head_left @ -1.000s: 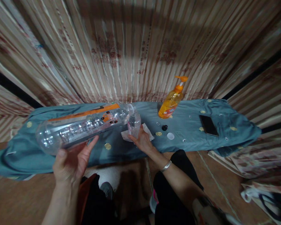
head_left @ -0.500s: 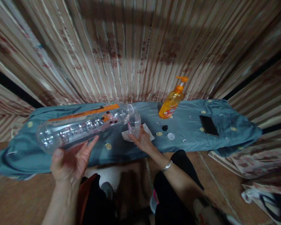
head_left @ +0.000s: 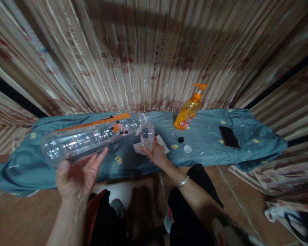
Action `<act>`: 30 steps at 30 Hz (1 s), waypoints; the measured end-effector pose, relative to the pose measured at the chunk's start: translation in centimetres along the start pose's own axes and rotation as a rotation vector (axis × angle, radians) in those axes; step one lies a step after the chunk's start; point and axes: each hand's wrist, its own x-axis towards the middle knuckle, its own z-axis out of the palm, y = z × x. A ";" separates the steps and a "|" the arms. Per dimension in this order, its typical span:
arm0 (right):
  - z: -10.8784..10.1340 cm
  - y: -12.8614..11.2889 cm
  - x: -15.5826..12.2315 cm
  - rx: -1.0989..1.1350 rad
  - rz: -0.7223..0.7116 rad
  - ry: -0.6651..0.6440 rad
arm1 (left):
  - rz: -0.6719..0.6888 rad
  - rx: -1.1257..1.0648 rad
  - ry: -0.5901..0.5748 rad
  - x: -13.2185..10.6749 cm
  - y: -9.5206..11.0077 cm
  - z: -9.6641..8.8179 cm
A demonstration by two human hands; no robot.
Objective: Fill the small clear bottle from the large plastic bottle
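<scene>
My left hand (head_left: 78, 176) holds up a large clear plastic bottle (head_left: 89, 140) with an orange label, tilted nearly level. Its mouth points right and meets the top of a small clear bottle (head_left: 147, 136). Around the lower part of that small bottle my right hand (head_left: 156, 152) is closed, keeping it upright. Beneath it lies a white tissue (head_left: 165, 143). Whether liquid runs between the two mouths I cannot make out. A small black cap (head_left: 181, 139) and a white round lid (head_left: 187, 149) lie to the right of my right hand.
An orange pump bottle (head_left: 187, 111) stands at the back of the bench covered with blue-green cloth (head_left: 207, 136). A dark phone (head_left: 229, 137) lies further right. Behind the bench hangs a striped curtain (head_left: 143, 61); tiled floor (head_left: 23, 218) lies in front.
The large bottle has shifted very slightly in my left hand. My right hand and the small bottle look unmoved.
</scene>
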 end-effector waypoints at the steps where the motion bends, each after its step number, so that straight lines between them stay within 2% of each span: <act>1: 0.1 0.0 0.0 -0.004 0.000 0.006 | 0.003 0.001 -0.001 0.0 0.0 0.0; 6: 0.3 0.0 0.0 -0.039 0.013 0.040 | 0.019 0.015 -0.031 0.0 0.2 -0.1; 30: 0.4 0.0 -0.1 -0.021 0.009 0.010 | 0.045 0.006 -0.071 -0.3 0.6 0.1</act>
